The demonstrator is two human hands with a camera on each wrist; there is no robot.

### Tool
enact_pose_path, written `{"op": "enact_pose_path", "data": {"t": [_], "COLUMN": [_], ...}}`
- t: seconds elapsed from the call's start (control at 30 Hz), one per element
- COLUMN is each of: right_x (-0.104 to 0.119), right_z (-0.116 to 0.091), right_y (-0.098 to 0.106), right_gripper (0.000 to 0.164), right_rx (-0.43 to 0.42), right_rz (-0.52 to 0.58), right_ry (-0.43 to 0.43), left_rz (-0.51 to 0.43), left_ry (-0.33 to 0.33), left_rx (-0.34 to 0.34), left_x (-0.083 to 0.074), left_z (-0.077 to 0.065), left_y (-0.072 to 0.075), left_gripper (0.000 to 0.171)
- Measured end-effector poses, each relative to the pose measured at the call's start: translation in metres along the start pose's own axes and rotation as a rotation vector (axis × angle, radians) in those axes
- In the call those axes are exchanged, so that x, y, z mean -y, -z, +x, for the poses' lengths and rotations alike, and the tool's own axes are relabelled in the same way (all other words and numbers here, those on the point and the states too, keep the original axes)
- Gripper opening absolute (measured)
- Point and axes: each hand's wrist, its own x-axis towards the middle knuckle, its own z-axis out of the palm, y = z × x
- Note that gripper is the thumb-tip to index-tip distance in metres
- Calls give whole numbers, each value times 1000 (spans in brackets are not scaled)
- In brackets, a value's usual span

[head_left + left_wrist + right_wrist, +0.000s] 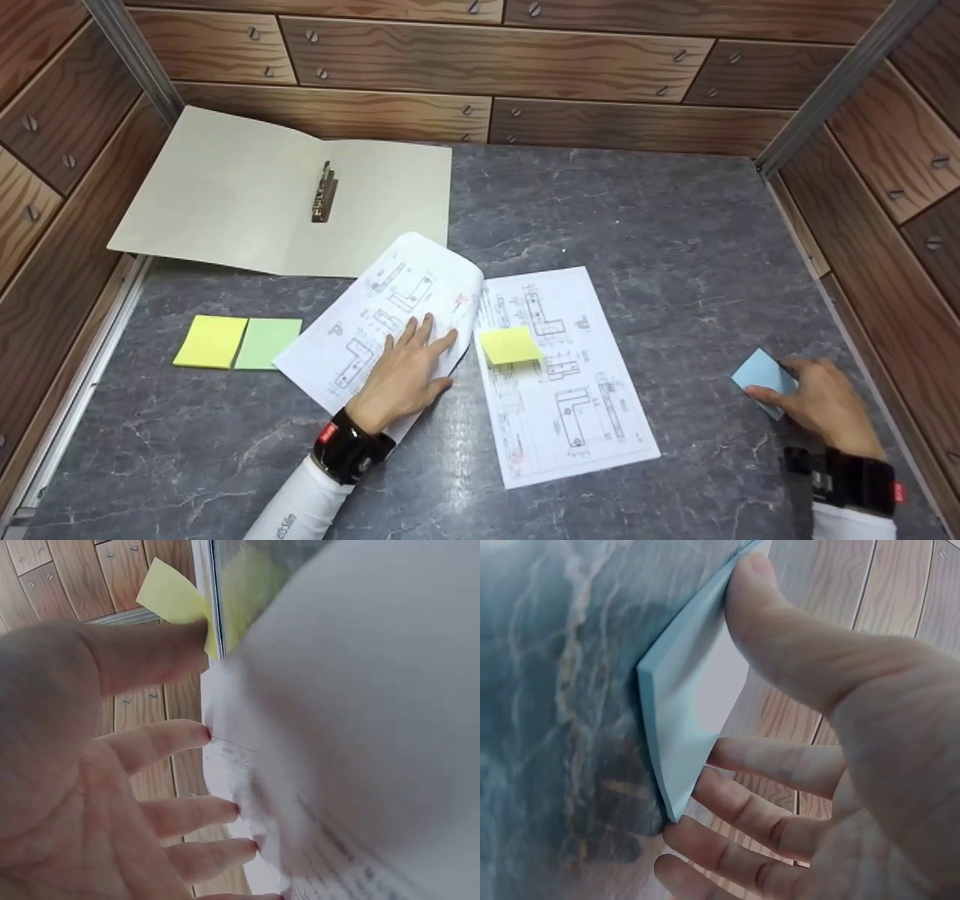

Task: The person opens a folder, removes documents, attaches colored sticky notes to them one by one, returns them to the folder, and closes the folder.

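Observation:
My left hand point(401, 379) rests with fingers spread on a printed technical drawing sheet point(315, 356) that lies aslant, its far right edge curling up. The left wrist view has the fingertips on the bulging paper point(375, 727). At the right, my right hand point(832, 405) holds a blue sticky note pad point(759, 371), thumb at one edge and fingers along the opposite one. In the right wrist view the blue pad point(686, 705) sits on the tabletop, tilted in that picture. Between the hands lies a second drawing sheet point(600, 330) with a yellow sticky note point(511, 346) on its left part.
An open beige folder point(225, 187) with a metal clip point(324, 193) lies at the back left; the slanted sheet overlaps its front edge. A yellow pad point(210, 341) and a green pad point(268, 343) sit side by side at the left. Wood-patterned walls point(495, 64) enclose the dark marbled table point(675, 247).

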Motion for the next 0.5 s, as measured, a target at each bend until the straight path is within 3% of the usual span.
{"op": "enact_pose_path", "data": {"t": [0.37,0.5], "right_x": [-2,-1], "right_z": [0,-1], "right_y": [-2,-1], "right_gripper": [101,94], "right_rx": [-35,-82], "right_rz": [51,75], "right_ry": [-50,-64], "left_rz": [32,32], "left_ry": [2,4], "left_rx": [16,23], "left_x": [0,0], "left_z": [1,2], "left_y": [1,1], "left_gripper": [64,63]}}
